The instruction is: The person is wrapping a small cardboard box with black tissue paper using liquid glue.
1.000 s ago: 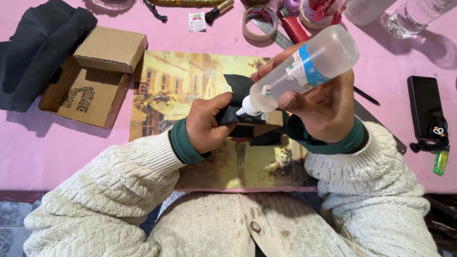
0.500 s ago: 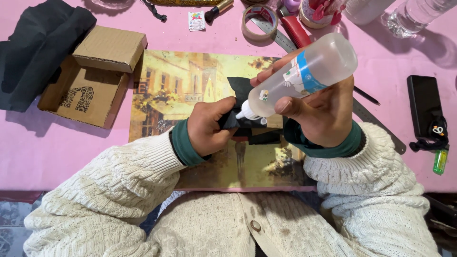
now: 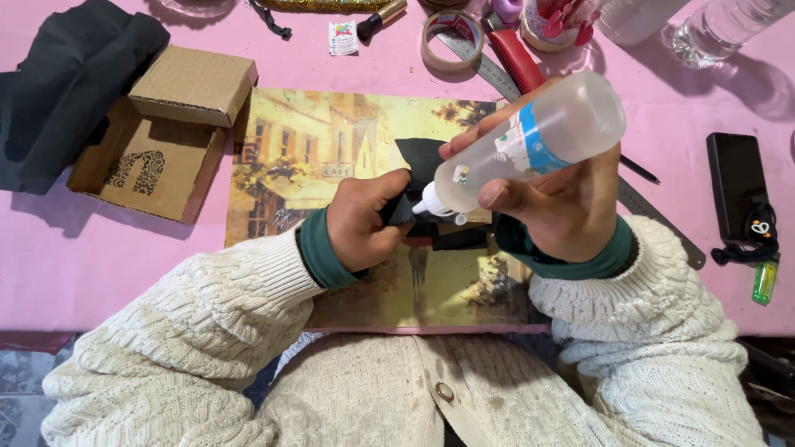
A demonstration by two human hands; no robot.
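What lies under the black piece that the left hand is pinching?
Under the black piece lies a street-scene picture mat, itself on the pink tablecloth. The left hand, right hand and glue bottle cover the middle, so anything there is hidden.

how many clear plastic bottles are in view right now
2, counting only sure ones. A clear plastic squeeze bottle with a white nozzle is tilted in the right hand; a clear ribbed plastic water bottle lies at the pink table's top right edge. Others may be cut off there.
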